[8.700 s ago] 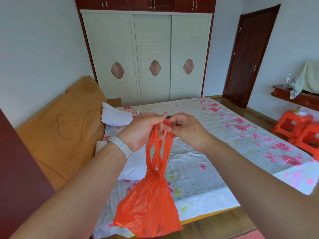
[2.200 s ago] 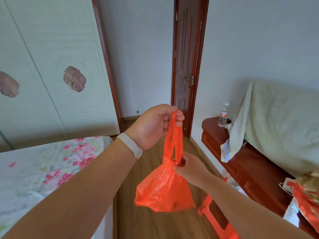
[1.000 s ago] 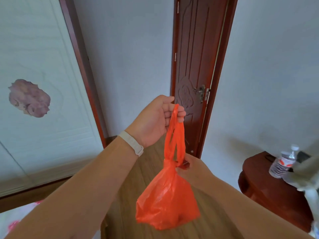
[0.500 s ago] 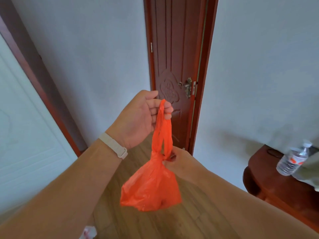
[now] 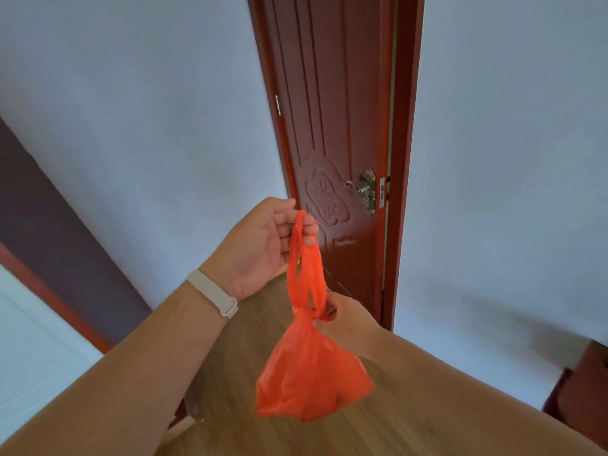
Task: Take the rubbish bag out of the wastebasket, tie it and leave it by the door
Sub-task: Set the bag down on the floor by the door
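An orange rubbish bag (image 5: 312, 376) hangs in the air in front of me, knotted at its neck with two handle loops above the knot. My left hand (image 5: 263, 248), with a pale band on the wrist, pinches the tops of the loops. My right hand (image 5: 345, 320) grips the bag at the knot from behind, partly hidden by the plastic. The dark red door (image 5: 332, 133) stands closed straight ahead, its metal handle (image 5: 363, 190) on the right side.
Pale walls flank the door. Wooden floor (image 5: 237, 373) runs below the bag toward the door. A dark wooden cabinet edge (image 5: 579, 399) shows at the lower right. A wardrobe's red frame (image 5: 49, 301) crosses the lower left.
I have moved from the bed to just in front of the door, which now looks larger and closer. The bottle on the cabinet has left the view. Both hands keep the same hold on the bag.
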Motion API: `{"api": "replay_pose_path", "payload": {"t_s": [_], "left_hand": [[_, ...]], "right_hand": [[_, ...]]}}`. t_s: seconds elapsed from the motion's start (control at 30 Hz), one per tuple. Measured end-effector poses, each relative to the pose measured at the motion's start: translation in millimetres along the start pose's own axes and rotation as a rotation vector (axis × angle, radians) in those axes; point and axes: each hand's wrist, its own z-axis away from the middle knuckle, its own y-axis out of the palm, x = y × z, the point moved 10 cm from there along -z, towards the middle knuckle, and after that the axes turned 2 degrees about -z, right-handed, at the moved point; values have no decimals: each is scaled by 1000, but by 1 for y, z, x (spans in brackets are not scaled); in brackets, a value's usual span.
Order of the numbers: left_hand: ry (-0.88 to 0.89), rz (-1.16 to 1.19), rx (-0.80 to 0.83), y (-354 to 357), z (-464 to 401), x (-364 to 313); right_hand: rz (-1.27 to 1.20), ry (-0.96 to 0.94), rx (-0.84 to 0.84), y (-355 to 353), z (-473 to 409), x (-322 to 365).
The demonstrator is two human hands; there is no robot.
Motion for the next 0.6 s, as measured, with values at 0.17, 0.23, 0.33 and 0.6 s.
{"api": "replay_pose_path", "payload": {"t_s": [0.17, 0.23, 0.33, 0.6], "left_hand": [[3, 42, 30, 7, -69, 1], [9, 47, 41, 7, -95, 2], [15, 92, 64, 7, -135, 4], [-33, 146, 224, 2, -242, 24]], "right_hand": [[-1, 37, -39, -33, -51, -24], [-14, 59, -64, -45, -70, -37], [-4, 89, -119, -66, -96, -51], [80, 238, -266, -101, -151, -94]]}}
